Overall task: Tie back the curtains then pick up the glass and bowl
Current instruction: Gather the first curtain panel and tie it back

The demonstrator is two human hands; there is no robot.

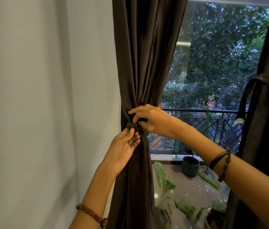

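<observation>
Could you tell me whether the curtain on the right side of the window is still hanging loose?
No, the right curtain is already gathered by a tie-back band.

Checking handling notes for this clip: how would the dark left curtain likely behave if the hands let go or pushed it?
The left curtain looks floppy: it hangs in soft folds and bunches narrow at the tie. Its sheen suggests slippery cloth, so the tie pinched by the left hand and right hand might slide.

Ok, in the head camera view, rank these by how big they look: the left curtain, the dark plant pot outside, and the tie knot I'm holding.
1. Left curtain, by far the largest.
2. Dark plant pot.
3. Tie knot, pinched by the left hand and right hand.
The pot stands farther off, so only the apparent order is sure.
</observation>
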